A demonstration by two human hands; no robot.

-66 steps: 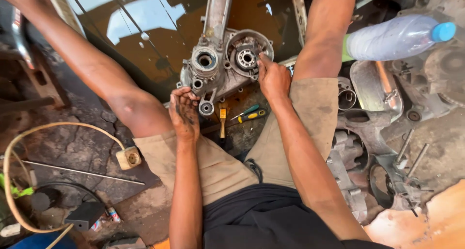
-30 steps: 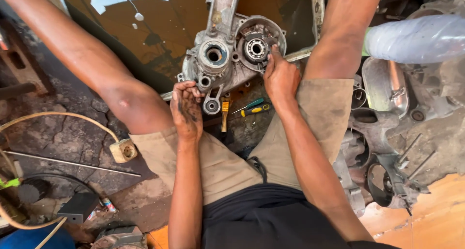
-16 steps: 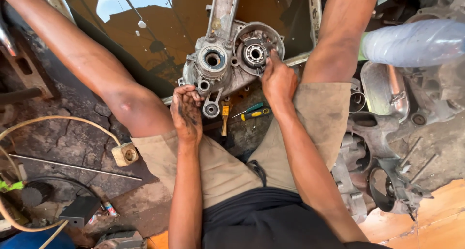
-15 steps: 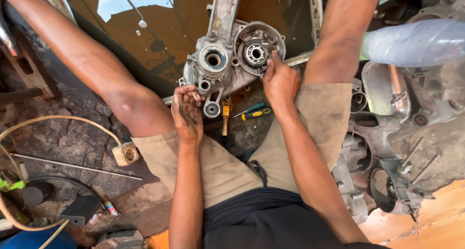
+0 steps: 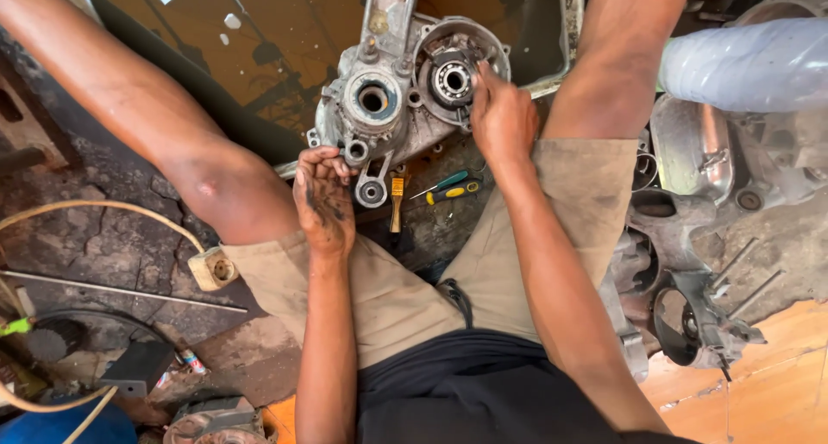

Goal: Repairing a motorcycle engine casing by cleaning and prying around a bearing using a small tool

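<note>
Two hands on an engine casing

Two bare arms ran out from the person's lap, over tan shorts, toward a grey metal engine casing (image 5: 398, 107) that lay on the floor between the spread knees. Nearest the body, the left hand (image 5: 323, 201) was smeared with black grease; its fingers were curled loosely together, their tips touching the lower left edge of the casing beside a small round lug. Whether they pinched anything there could not be told.

Just beside that hand, on the dark floor under the casing, lay a small yellow-handled brush (image 5: 396, 201), and next to it two screwdrivers (image 5: 451, 188), one with a green handle and one with yellow and black.

A little farther out, the right hand (image 5: 503, 119) rested against the casing's round right-hand housing. Its fingers were pressed together, tips set at the rim of a steel bearing (image 5: 453, 79) seated in the housing. To the left of the bearing, the casing had a second round bore with a bluish ring.

Off to the person's right, a chromed cover (image 5: 694, 149) and more grey engine parts (image 5: 690, 314) were heaped on the floor, with a large clear plastic bottle (image 5: 746, 64) lying above them. To the left, a pale hose (image 5: 95, 213) curved across the cracked floor.

Beyond the casing sat a tray of brown liquid (image 5: 259, 47).
</note>
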